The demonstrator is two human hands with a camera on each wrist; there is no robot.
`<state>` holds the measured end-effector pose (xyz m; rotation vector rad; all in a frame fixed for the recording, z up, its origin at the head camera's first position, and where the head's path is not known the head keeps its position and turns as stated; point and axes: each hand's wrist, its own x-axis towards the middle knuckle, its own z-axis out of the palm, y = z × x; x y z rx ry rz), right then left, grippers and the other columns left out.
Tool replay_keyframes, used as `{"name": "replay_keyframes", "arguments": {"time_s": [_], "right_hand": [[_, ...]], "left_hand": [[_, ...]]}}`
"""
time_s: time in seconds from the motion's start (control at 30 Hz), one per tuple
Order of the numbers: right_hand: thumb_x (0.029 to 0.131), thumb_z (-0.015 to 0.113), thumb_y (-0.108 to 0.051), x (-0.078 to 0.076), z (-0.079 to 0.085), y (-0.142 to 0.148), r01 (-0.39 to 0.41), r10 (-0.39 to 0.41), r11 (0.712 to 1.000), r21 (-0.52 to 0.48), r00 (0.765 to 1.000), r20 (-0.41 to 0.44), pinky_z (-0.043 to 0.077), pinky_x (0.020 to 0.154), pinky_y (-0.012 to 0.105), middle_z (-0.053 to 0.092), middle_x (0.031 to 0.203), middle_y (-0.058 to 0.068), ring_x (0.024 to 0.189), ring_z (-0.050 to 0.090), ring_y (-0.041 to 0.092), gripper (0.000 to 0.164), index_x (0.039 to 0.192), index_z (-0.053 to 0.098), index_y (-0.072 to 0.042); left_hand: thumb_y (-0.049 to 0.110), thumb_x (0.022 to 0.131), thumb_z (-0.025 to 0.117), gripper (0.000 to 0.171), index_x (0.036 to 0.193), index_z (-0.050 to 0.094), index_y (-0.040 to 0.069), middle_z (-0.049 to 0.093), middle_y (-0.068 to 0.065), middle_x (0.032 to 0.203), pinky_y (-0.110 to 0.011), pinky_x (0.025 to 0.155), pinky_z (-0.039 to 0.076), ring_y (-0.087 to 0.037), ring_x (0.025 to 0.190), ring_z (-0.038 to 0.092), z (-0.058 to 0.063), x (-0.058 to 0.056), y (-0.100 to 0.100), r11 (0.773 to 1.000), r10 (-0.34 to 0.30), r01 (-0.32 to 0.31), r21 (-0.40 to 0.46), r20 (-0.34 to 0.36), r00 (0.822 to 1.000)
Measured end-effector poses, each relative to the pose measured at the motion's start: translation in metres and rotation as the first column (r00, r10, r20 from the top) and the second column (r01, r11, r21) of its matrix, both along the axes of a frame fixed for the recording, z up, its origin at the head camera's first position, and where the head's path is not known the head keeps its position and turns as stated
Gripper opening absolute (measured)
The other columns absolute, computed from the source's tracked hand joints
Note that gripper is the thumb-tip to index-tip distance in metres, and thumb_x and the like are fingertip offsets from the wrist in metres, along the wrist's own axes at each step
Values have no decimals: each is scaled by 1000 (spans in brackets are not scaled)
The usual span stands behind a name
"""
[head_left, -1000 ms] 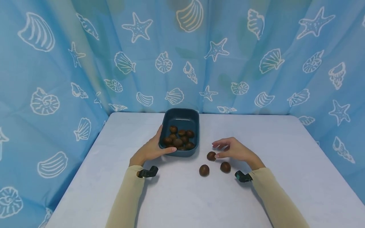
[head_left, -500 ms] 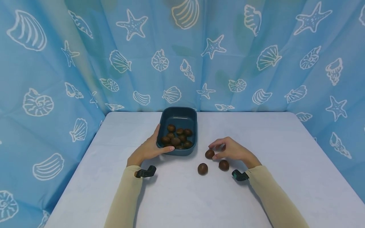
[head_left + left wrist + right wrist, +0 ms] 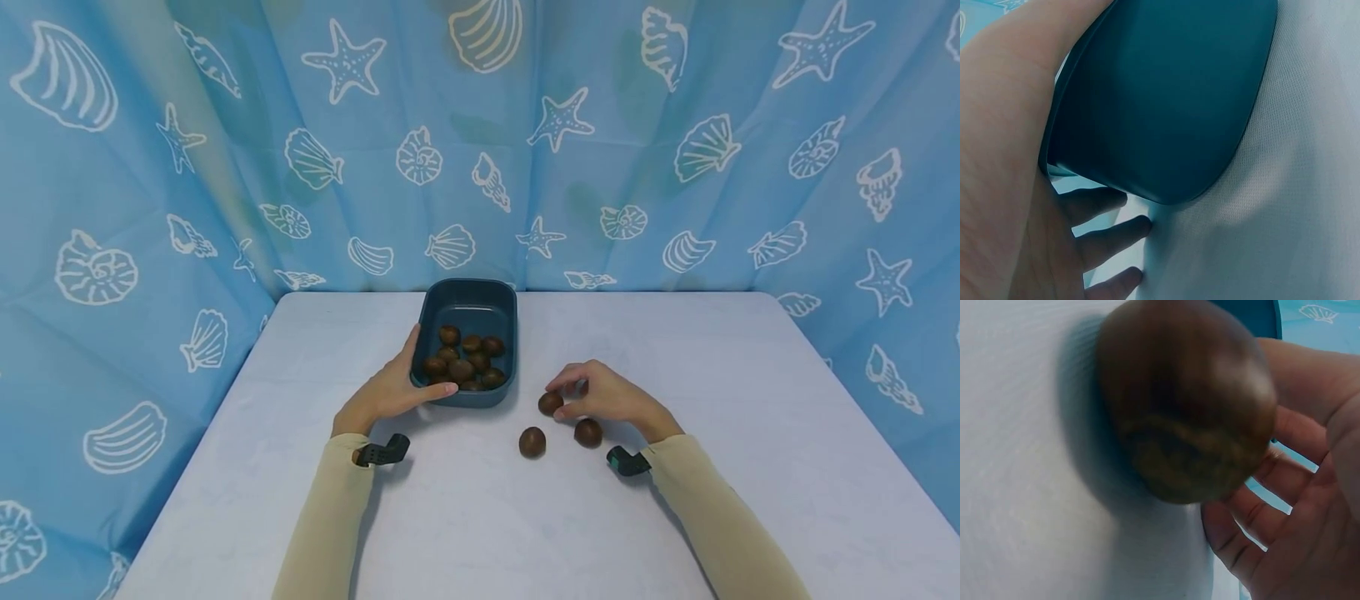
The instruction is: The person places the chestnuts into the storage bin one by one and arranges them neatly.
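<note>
A dark blue rectangular box [image 3: 474, 400] stands toward the back of the table with several brown chestnuts [image 3: 461, 370] inside, gathered at its near end. My left hand [image 3: 384, 395] holds the box at its near left corner, thumb along the front rim and fingers at the left side. To the right of the box, my right hand [image 3: 611, 396] pinches a chestnut [image 3: 550, 405] between thumb and fingertips, low over the table. Two more chestnuts lie nearer to me, one at the left [image 3: 532, 442] and one below the right palm [image 3: 588, 433]. A chestnut [image 3: 1185, 400] fills the right wrist view, hiding the thumb tip.
The table has a white cloth [image 3: 465, 525]. Behind it and at both sides hangs a blue curtain [image 3: 345, 250] with white shells and starfish. Each wrist wears a small black camera, as on the left [image 3: 384, 451].
My right hand has moved slightly left, and its fingers have closed around the far chestnut. My left hand stays on the box. The head view has shifted a little.
</note>
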<state>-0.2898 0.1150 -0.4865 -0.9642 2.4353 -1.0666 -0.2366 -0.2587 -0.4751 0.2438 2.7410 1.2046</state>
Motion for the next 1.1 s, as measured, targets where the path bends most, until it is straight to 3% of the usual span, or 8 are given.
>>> {"name": "replay_keyframes", "arguments": {"time_s": [0.27, 0.53, 0.73, 0.93, 1.1], "right_hand": [[83, 86, -24, 5, 1, -5, 40, -39, 999, 31, 999, -37, 49, 89, 37, 73, 105, -3, 98, 59, 18, 27, 108, 78, -18], [82, 87, -21, 7, 0, -6, 36, -31, 998, 49, 995, -92, 52, 89, 37, 72, 109, -3, 99, 60, 18, 34, 115, 76, -17], [83, 85, -19, 7, -1, -8, 41, -34, 997, 71, 994, -105, 52, 89, 37, 72, 108, -5, 98, 60, 17, 30, 113, 77, -20], [83, 84, -15, 9, -3, -9, 76, -65, 994, 75, 989, -135, 54, 82, 31, 72, 105, -2, 94, 60, 15, 34, 116, 73, -14], [83, 83, -13, 11, -1, -10, 83, -69, 993, 79, 983, -171, 55, 84, 35, 72, 108, 1, 95, 61, 17, 35, 116, 72, -11]], "left_hand": [[71, 80, 76, 127, 166, -11, 35, 17, -2, 175, -68, 122, 30, -34, 159, 28, -3, -2, -1, 1000, -7, 7, 9, -17, 1000], [70, 80, 76, 127, 166, -10, 37, 15, 0, 175, -68, 122, 30, -33, 159, 28, -3, -1, -1, 1000, -3, 3, 16, -26, 1000], [64, 83, 77, 124, 166, -11, 37, 14, 0, 176, -67, 122, 30, -33, 159, 27, -1, 1, 1, 1000, 18, -18, 4, -8, 1000], [62, 84, 77, 124, 166, -12, 37, 16, -2, 175, -67, 122, 30, -35, 159, 28, -1, 1, 1, 1000, 17, -17, -1, -7, 1000], [63, 84, 77, 123, 166, -11, 37, 17, -2, 175, -67, 121, 31, -34, 158, 29, -2, 0, 0, 1000, 2, -2, 9, -22, 1000]]}}
